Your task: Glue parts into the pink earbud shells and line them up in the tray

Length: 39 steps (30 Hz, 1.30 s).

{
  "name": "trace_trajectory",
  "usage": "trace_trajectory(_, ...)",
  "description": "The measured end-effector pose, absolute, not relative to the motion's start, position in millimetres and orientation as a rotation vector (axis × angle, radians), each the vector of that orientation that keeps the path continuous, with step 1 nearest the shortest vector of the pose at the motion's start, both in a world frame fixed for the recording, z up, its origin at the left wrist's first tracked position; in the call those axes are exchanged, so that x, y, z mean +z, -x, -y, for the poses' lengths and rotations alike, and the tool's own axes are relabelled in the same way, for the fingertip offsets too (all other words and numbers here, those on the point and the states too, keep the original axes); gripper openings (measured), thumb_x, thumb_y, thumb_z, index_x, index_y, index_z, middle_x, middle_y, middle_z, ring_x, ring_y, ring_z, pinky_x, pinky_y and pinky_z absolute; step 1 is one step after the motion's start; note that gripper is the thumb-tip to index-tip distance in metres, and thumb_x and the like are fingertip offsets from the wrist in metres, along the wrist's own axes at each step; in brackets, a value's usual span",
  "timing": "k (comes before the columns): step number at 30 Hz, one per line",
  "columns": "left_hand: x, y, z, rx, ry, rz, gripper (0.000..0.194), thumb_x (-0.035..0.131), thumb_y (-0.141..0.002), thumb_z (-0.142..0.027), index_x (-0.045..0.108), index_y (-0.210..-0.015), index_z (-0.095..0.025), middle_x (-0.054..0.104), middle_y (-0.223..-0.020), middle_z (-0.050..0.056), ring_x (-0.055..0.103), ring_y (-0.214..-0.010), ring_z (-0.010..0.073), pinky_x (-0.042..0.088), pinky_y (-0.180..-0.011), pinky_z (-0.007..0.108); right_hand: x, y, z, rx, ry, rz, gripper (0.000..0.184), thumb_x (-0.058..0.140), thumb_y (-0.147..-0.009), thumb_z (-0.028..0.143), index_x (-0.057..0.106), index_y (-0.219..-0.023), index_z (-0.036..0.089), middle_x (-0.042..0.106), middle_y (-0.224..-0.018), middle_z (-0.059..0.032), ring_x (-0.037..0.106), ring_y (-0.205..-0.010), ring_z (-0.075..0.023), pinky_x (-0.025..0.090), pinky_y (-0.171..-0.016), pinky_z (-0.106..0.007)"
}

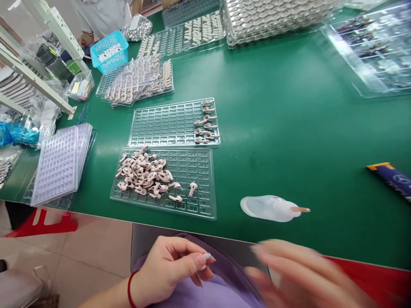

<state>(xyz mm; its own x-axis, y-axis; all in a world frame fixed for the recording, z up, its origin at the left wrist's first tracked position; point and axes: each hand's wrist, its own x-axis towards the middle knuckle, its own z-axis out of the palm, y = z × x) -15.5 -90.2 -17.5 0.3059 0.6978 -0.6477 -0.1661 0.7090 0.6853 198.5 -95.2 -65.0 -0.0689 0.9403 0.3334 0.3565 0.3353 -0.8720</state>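
Note:
My left hand (173,265), with a red band at the wrist, is closed in a pinch near my lap. Between thumb and fingers it holds a small white earbud shell (207,256), mostly covered by the fingertips. To its right my right hand (305,273) is smeared by motion; its fingers look extended, but whether anything is in them does not show. Beyond it a soft white squeeze bottle (266,208) with a brownish tip lies on its side. A clear tray (199,171) bears a heap of pale earbud shells (144,173).
A second clear tray (160,124) has several shells at its right end. Stacked trays (58,164) stand left, a blue basket (111,53) behind. A dark blue packet (393,179) lies right on the green table (272,107). Another person (102,17) sits across.

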Motion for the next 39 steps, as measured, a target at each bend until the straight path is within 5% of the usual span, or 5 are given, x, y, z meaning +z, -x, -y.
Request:
trace_trajectory(4,-13.4,14.4,89.9,0.561,-0.647,-1.103,0.038,0.075,-0.078,-0.048,0.078,-0.081,-0.011,0.069,-0.066,0.005,0.059,-0.059,0.0095,0.050,-0.061,0.020,-50.3,-175.7,90.3,1.010,0.866,1.759,0.032,0.057,-0.086,0.005,0.063,-0.111,0.023,0.068,-0.087,-0.0047,0.068,-0.075,-0.0140,0.058,-0.064,-0.020)
trace_trajectory(10,-17.3,16.2,92.4,0.536,-0.713,-1.128,0.038,0.075,-0.078,-0.048,0.079,-0.080,-0.011,0.068,-0.066,0.006,0.058,-0.057,0.0094,0.049,-0.058,0.020,-56.3,-172.9,89.3,1.091,0.826,1.682,0.033,0.056,-0.084,-0.001,0.065,-0.107,0.021,0.071,-0.088,-0.0053,0.069,-0.077,-0.0139,0.059,-0.067,-0.020)
trace_trajectory(39,-15.6,10.8,97.2,0.474,-0.644,-1.177,0.042,0.075,-0.075,-0.051,0.077,-0.077,-0.009,0.069,-0.062,0.007,0.055,-0.054,0.0103,0.048,-0.058,0.022,-57.8,-169.1,97.2,1.221,0.990,1.433,0.009,0.066,-0.088,0.023,0.075,-0.090,0.025,0.076,-0.077,-0.0048,0.074,-0.069,-0.0173,0.061,-0.062,-0.020)
